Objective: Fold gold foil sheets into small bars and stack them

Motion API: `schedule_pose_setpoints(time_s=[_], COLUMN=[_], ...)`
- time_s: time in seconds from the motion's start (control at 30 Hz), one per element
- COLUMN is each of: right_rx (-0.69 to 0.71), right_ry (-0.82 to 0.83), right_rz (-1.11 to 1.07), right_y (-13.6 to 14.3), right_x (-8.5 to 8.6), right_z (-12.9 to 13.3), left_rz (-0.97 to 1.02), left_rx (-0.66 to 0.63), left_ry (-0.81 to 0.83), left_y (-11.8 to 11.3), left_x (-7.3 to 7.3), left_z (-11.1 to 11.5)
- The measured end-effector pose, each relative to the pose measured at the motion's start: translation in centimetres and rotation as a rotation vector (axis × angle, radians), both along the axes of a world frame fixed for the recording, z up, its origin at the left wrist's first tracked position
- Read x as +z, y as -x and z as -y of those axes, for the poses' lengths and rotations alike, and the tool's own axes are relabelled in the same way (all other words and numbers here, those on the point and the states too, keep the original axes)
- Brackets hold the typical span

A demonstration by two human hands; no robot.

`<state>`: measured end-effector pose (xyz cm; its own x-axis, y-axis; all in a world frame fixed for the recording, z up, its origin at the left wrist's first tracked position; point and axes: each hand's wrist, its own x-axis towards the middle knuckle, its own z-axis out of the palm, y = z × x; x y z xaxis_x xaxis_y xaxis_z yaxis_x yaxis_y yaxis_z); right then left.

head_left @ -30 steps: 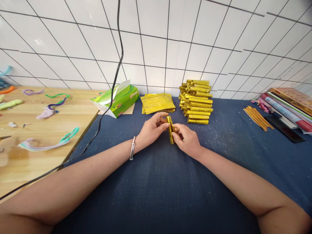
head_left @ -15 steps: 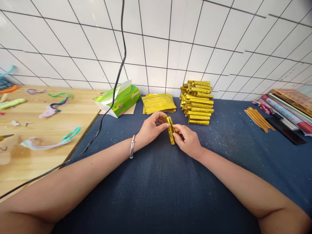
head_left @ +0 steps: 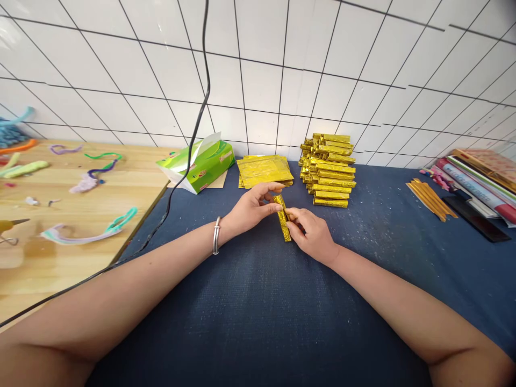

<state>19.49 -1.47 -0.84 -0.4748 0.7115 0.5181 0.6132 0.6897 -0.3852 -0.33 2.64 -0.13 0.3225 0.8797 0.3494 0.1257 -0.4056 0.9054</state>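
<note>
A narrow folded piece of gold foil paper (head_left: pixel 283 220) stands tilted between my hands over the dark blue cloth. My right hand (head_left: pixel 312 234) pinches it along its right side with thumb and fingers. At its upper left, my left hand (head_left: pixel 256 207) holds it with the thumb on the near face; the index finger arches above, and the other fingertips are partly hidden behind. Just beyond my left hand lies a flat stack of gold paper sheets (head_left: pixel 266 171). Farther right, a pile of folded gold paper strips (head_left: pixel 332 172) leans near the wall.
A green tissue box (head_left: pixel 213 164) sits behind my left arm. A black cable (head_left: pixel 197 121) hangs in front and crosses to the wooden table (head_left: pixel 97 215), which holds pipe cleaners. Brown strips (head_left: pixel 431 199), a black flat object (head_left: pixel 478 217) and books (head_left: pixel 479 183) lie at right.
The view has shifted slightly, moving the scene a little to the right. My left index finger has lifted and straightened a bit off the gold paper; my right hand keeps its pinch.
</note>
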Motion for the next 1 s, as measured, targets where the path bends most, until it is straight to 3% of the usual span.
schedule_pose_setpoints(time_s=[0.4,0.8,1.0], right_rx=[0.015,-0.29,-0.242], right_ry=[0.04,0.066,0.21], right_rz=[-0.064,-0.418,-0.46], right_y=[-0.1,-1.2,-1.4], right_x=[0.1,0.1,-0.4], right_z=[0.0,-1.7,-2.0], left_rz=[0.028,0.376,0.387], left_rx=[-0.211,0.026,0.022], left_ry=[0.177,0.234,0.281], left_y=[0.8,1.7,1.5], left_x=[0.7,-0.5,-0.6], left_z=[-0.3,-1.4,-1.0])
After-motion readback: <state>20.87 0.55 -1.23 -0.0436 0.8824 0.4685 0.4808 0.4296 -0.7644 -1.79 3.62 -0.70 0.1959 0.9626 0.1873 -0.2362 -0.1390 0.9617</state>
